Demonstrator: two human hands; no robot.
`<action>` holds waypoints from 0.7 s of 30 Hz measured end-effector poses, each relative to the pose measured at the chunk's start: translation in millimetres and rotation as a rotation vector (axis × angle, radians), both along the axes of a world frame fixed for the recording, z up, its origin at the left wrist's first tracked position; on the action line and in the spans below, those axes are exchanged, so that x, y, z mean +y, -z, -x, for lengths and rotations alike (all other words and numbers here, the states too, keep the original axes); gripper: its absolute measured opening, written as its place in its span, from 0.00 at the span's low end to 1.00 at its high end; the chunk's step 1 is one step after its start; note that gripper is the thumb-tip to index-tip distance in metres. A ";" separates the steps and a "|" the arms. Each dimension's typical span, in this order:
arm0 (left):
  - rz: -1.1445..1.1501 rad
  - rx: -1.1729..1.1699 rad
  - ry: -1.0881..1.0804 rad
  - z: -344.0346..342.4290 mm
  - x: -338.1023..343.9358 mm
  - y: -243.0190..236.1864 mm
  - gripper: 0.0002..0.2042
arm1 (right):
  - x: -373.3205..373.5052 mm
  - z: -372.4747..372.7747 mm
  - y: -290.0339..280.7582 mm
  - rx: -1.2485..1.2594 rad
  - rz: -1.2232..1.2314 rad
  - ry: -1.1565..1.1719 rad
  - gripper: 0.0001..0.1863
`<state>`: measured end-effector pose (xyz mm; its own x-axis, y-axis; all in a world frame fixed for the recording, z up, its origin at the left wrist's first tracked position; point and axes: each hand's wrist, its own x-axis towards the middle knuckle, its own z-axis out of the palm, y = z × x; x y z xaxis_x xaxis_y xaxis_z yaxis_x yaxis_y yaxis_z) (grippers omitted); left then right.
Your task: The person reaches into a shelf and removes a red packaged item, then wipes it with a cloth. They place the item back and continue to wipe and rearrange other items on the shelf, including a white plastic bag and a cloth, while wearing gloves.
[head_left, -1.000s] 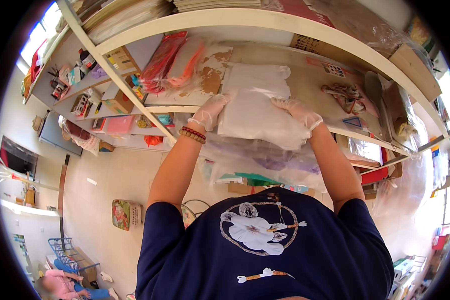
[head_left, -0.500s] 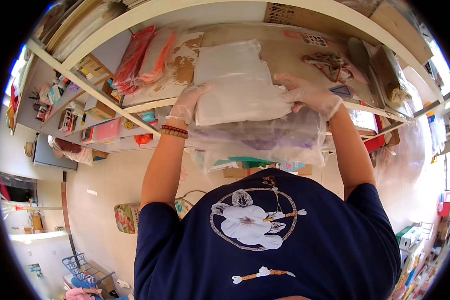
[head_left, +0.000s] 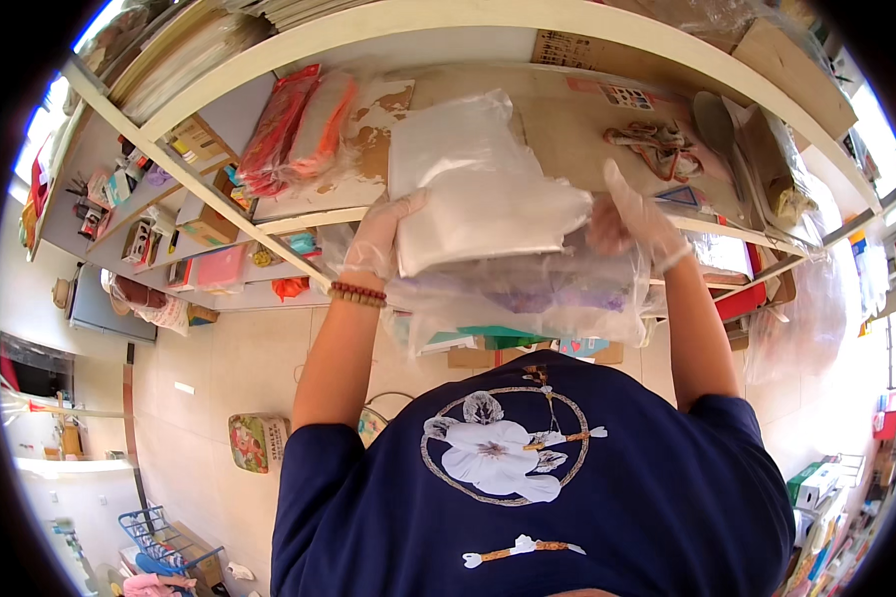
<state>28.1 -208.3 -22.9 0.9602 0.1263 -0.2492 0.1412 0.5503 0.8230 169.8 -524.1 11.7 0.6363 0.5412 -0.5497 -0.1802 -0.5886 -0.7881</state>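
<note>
A folded stack of white plastic bags (head_left: 488,214) lies on the shelf, its near part reaching out over the shelf's front rail. My left hand (head_left: 386,234), in a thin clear glove, grips the stack's left edge. Just past the right edge is my right hand (head_left: 642,224), gloved alike, with a gap between it and the bags. One digit points upward, apart from the others, which are blurred; nothing shows in that hand. Beneath the stack hangs a large clear plastic bag (head_left: 528,298) with something purple inside.
Red and orange packets (head_left: 279,129) lie on the shelf (head_left: 558,109) at left. Crumpled brownish cloth or straps (head_left: 652,144), a grey scoop-like tool (head_left: 715,119) and a blue triangle (head_left: 679,195) are at right. The cream front rail (head_left: 319,217) crosses below.
My right hand has come off the stack's right edge, moving slightly right. The near part of the stack has shifted down toward me, and my left hand has moved with it.
</note>
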 end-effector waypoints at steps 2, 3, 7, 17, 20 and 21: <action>0.153 -0.012 0.003 14.8 -6.7 3.6 0.21 | -6.2 13.8 29.8 0.269 -0.102 -0.026 0.54; 0.120 -0.041 0.008 24.6 -12.4 2.7 0.22 | 1.5 32.8 42.9 0.379 -0.195 0.014 0.58; -0.026 -0.093 -0.017 53.7 -16.4 15.3 0.27 | 40.1 66.2 69.9 0.727 -0.740 0.118 0.52; -0.188 -0.113 0.011 70.5 -20.1 -4.6 0.34 | 71.8 80.6 50.2 0.677 -0.612 0.089 0.22; -0.198 -0.153 0.008 71.3 -13.3 2.5 0.33 | 75.9 83.8 50.2 0.622 -0.553 0.082 0.20; -0.209 -0.141 0.006 72.5 -12.1 1.7 0.33 | 77.2 85.3 49.7 0.570 -0.546 0.065 0.20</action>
<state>-44.3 -220.4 -24.5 0.9846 0.1547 -0.0814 0.0195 0.3657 0.9305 84.5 -446.9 -38.0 0.3762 0.7994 -0.4684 -0.6641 -0.1199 -0.7380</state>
